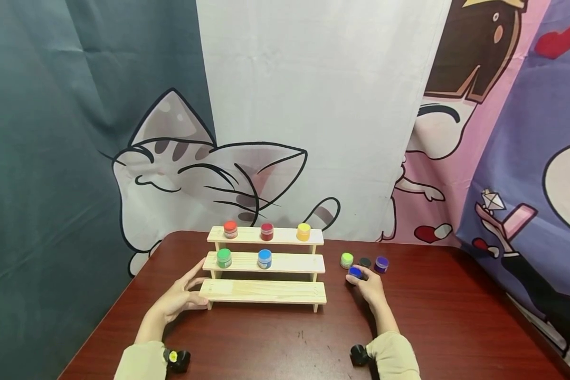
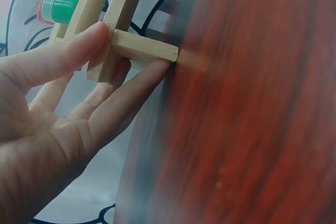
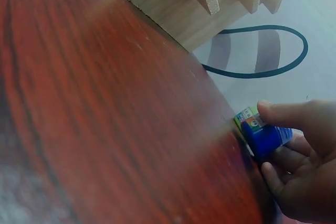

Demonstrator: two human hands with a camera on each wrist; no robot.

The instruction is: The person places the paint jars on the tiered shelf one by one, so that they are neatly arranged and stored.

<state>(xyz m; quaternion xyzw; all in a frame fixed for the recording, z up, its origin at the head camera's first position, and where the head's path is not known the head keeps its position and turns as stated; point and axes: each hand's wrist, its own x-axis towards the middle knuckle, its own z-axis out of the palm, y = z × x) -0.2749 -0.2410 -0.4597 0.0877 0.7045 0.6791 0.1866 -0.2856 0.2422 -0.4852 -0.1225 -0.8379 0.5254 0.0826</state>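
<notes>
A three-step wooden stand [image 1: 263, 290] rises on the table, and my left hand [image 1: 182, 298] holds its left end. In the left wrist view, the thumb of the left hand [image 2: 58, 108] lies against the end of a board [image 2: 126, 6], with the fingers below. My right hand [image 1: 371, 287] pinches a small dark blue paint jar [image 1: 355, 272], right of the stand. From the right wrist view, the blue jar [image 3: 269, 139] sits between thumb and fingers of the right hand [image 3: 310, 177]. Whether it touches the table cannot be told.
Red [image 1: 230, 229], dark red [image 1: 267, 231] and yellow [image 1: 303, 231] jars stand on the top step. Green [image 1: 224, 258] and light blue [image 1: 264, 259] jars are on the middle step. Light green [image 1: 347, 260], black [image 1: 364, 262] and purple [image 1: 381, 264] jars stand beyond my right hand.
</notes>
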